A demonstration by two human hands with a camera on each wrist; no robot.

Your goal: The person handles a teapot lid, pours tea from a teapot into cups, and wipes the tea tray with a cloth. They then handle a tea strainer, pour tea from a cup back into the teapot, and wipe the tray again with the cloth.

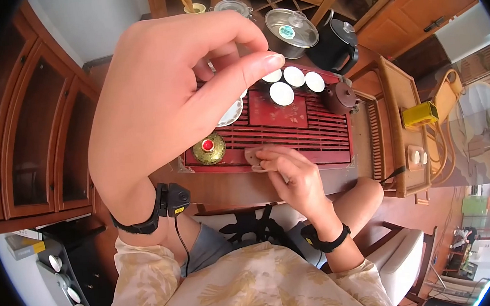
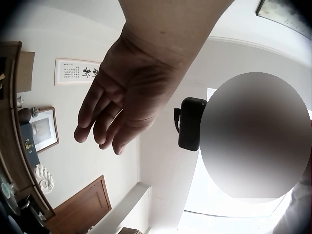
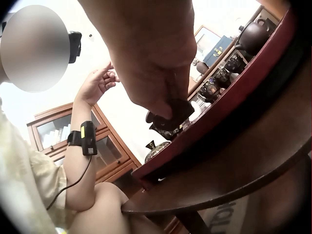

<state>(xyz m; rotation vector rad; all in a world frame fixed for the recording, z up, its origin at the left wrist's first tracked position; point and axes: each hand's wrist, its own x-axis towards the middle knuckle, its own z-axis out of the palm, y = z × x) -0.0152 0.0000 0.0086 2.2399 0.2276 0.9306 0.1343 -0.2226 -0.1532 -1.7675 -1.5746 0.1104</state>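
Note:
High and close to the head camera, my left hand (image 1: 147, 97) is raised with its fingers loosely bent and nothing in them. The left wrist view shows the same hand (image 2: 134, 92) with relaxed, hanging fingers. Low at the front edge of a red slatted tea tray (image 1: 334, 142), my right hand (image 1: 297, 177) pinches a small flat brown piece (image 1: 252, 156). That piece (image 3: 178, 113) looks dark in the right wrist view, partly covered by the fingers; its kind I cannot tell. Left of it stands a patterned gold-green vase (image 1: 209, 151) with a red top.
White-lined cups (image 1: 282, 94) and a dark brown teapot (image 1: 339, 98) stand on the tray. A patterned white dish (image 1: 232, 117) is partly behind my left hand. Beyond are a glass-lidded pot (image 1: 291, 31) and a black kettle (image 1: 333, 46). At right, a bamboo stand holds a yellow tin (image 1: 420, 115).

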